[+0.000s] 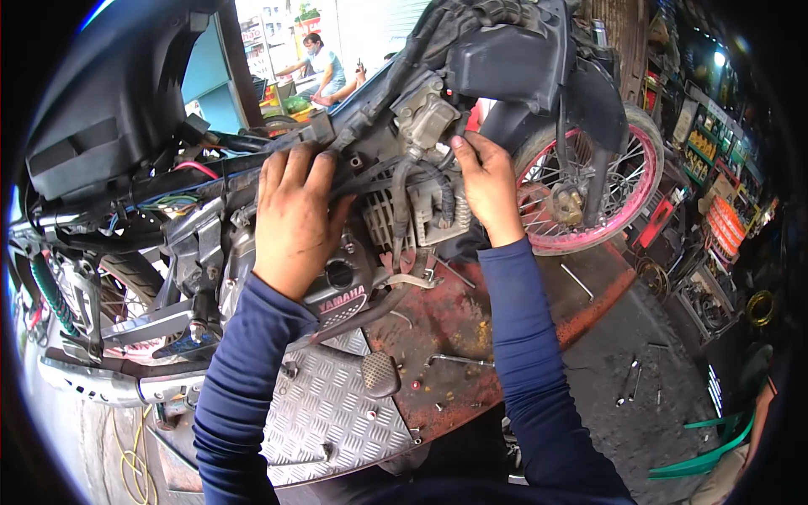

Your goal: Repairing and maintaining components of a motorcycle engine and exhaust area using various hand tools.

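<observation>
A partly stripped motorcycle (337,273) lies across my view, its engine and wiring exposed. My left hand (295,219) is curled over a dark frame section at the middle, its thumb down beside the engine. My right hand (488,189) is closed, thumb and index at the edge of a greyish metal throttle assembly (425,122); what they hold is hidden. Black hoses (402,210) run down from that assembly between my hands, in front of a finned cylinder (446,219).
A pink-rimmed front wheel (613,215) is at right, the lift platform (539,311) below with wrenches (459,360) and small parts. Shelves of supplies (707,143) and a green plastic chair (699,454) stand right. A person (324,67) sits outside the doorway. A yellow hose (135,459) lies lower left.
</observation>
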Action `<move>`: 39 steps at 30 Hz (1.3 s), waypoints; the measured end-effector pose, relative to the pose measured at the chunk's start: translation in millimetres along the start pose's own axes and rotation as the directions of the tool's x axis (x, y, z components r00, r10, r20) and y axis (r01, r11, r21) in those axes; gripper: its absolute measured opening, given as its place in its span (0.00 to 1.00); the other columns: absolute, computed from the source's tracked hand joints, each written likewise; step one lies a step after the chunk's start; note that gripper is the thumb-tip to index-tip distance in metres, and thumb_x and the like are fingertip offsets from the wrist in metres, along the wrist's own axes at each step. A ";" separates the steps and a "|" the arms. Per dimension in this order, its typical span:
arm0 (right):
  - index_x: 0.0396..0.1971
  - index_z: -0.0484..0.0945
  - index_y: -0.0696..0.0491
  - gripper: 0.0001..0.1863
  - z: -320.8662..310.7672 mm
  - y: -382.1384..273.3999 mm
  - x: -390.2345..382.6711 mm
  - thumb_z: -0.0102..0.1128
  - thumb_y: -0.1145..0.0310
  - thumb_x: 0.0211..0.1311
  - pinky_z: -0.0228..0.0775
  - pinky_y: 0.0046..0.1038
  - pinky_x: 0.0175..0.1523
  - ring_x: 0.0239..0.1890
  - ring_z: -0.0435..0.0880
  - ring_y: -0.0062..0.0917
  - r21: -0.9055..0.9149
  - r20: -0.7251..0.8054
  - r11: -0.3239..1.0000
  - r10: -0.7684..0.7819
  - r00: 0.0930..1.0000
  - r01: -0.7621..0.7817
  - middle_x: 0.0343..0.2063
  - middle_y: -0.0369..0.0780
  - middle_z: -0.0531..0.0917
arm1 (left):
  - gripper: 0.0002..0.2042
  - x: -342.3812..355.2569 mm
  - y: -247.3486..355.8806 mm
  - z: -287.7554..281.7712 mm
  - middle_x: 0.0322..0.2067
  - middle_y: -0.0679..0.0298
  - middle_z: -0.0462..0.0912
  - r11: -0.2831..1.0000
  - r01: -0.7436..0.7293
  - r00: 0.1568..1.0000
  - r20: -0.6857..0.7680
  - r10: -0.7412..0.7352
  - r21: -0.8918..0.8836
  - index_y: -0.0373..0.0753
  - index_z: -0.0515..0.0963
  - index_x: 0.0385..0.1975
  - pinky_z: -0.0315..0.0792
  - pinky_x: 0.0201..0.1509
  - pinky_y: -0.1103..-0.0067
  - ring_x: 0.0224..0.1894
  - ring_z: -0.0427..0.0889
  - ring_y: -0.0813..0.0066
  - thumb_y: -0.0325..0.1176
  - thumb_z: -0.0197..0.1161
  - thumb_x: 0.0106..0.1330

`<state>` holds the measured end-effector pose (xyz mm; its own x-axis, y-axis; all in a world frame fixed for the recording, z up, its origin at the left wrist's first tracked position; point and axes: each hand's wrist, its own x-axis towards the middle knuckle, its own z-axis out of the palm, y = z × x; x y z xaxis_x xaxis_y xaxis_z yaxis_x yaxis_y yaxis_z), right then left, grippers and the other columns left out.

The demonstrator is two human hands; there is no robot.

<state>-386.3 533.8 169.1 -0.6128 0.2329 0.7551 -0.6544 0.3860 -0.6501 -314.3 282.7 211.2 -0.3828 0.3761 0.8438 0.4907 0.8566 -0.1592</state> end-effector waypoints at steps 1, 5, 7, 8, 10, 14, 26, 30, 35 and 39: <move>0.41 0.80 0.65 0.20 0.0 0.1 3.2 0.60 0.59 0.67 0.73 0.33 0.43 0.34 0.85 0.39 -0.019 0.016 0.999 -0.032 0.999 0.032 0.31 0.53 0.84 | 0.25 0.5 0.7 -0.5 0.50 0.56 0.75 1.000 0.000 1.000 -0.001 0.000 0.008 0.36 0.74 0.50 0.69 0.57 0.62 0.52 0.72 0.50 0.30 0.72 0.50; 0.41 0.81 0.65 0.19 -4.3 -11.0 12.8 0.59 0.60 0.67 0.74 0.36 0.43 0.37 0.85 0.47 -0.103 0.017 0.987 -0.122 0.992 0.123 0.32 0.56 0.84 | 0.25 3.6 5.5 -1.3 0.50 0.55 0.75 1.000 -0.008 1.000 -0.007 0.008 0.024 0.36 0.75 0.50 0.68 0.56 0.61 0.51 0.73 0.50 0.30 0.72 0.50; 0.41 0.80 0.66 0.18 -2.3 -14.7 11.1 0.59 0.63 0.66 0.75 0.36 0.44 0.38 0.85 0.47 -0.156 -0.039 0.973 -0.181 0.983 0.173 0.34 0.56 0.84 | 0.25 4.4 6.3 -1.8 0.50 0.54 0.75 1.000 -0.013 1.000 -0.003 0.013 0.021 0.36 0.75 0.50 0.68 0.56 0.62 0.51 0.73 0.50 0.29 0.72 0.50; 0.41 0.80 0.66 0.18 -0.3 -13.9 8.2 0.59 0.63 0.66 0.75 0.36 0.44 0.38 0.85 0.47 -0.152 -0.042 0.973 -0.180 0.983 0.172 0.34 0.56 0.84 | 0.25 4.6 6.7 -2.1 0.49 0.54 0.76 1.000 -0.014 1.000 -0.002 0.015 0.014 0.36 0.75 0.50 0.68 0.56 0.62 0.51 0.73 0.50 0.29 0.72 0.50; 0.40 0.81 0.66 0.17 3.5 -10.6 4.8 0.60 0.65 0.66 0.75 0.36 0.43 0.38 0.85 0.47 -0.078 -0.104 0.986 -0.158 0.982 0.150 0.33 0.56 0.84 | 0.25 4.7 7.0 -2.1 0.49 0.54 0.76 1.000 -0.008 1.000 0.005 0.008 0.004 0.36 0.75 0.50 0.69 0.56 0.62 0.51 0.73 0.50 0.29 0.72 0.50; 0.38 0.79 0.64 0.16 2.0 -13.9 14.3 0.57 0.64 0.69 0.72 0.38 0.38 0.30 0.85 0.39 -0.293 0.026 0.917 -0.274 0.961 0.269 0.27 0.54 0.82 | 0.25 4.4 6.1 -4.1 0.50 0.54 0.76 1.000 -0.001 1.000 0.008 0.001 -0.001 0.36 0.75 0.51 0.69 0.56 0.62 0.51 0.73 0.49 0.29 0.72 0.49; 0.39 0.79 0.66 0.13 19.3 -13.9 14.6 0.57 0.68 0.68 0.70 0.26 0.39 0.29 0.76 0.20 0.167 -0.134 0.982 -0.063 0.989 0.085 0.26 0.45 0.82 | 0.26 4.1 8.2 -4.5 0.49 0.54 0.75 0.999 0.033 0.999 0.029 -0.033 -0.025 0.36 0.75 0.51 0.69 0.55 0.63 0.50 0.73 0.49 0.30 0.73 0.49; 0.39 0.80 0.66 0.12 21.5 -5.6 19.8 0.59 0.70 0.66 0.71 0.27 0.38 0.29 0.77 0.21 0.257 -0.173 0.952 -0.123 0.977 0.165 0.27 0.45 0.84 | 0.26 4.8 9.8 -6.8 0.48 0.54 0.75 0.999 0.031 0.999 0.028 -0.030 -0.027 0.36 0.75 0.51 0.69 0.55 0.62 0.49 0.72 0.49 0.30 0.73 0.49; 0.50 0.77 0.64 0.17 2.8 -13.1 12.9 0.51 0.68 0.70 0.70 0.31 0.54 0.46 0.83 0.34 0.047 -0.125 0.987 -0.145 0.981 0.152 0.43 0.49 0.84 | 0.25 4.2 4.9 -7.5 0.47 0.54 0.77 0.998 0.020 1.000 0.004 -0.019 -0.058 0.37 0.76 0.50 0.70 0.53 0.63 0.48 0.74 0.50 0.31 0.73 0.49; 0.63 0.65 0.58 0.22 -33.0 -27.9 -23.5 0.44 0.77 0.70 0.72 0.33 0.50 0.39 0.81 0.32 -0.209 0.070 0.949 -0.228 0.971 0.238 0.43 0.46 0.82 | 0.26 3.3 1.8 -2.0 0.47 0.57 0.78 0.995 0.033 0.999 -0.015 -0.035 -0.090 0.38 0.77 0.47 0.70 0.55 0.63 0.49 0.74 0.52 0.30 0.76 0.44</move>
<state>-339.1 547.1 172.3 -0.4769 0.0760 0.8756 -0.6736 0.6084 -0.4197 -313.1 284.7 214.8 -0.3875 0.3407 0.8566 0.5465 0.8332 -0.0841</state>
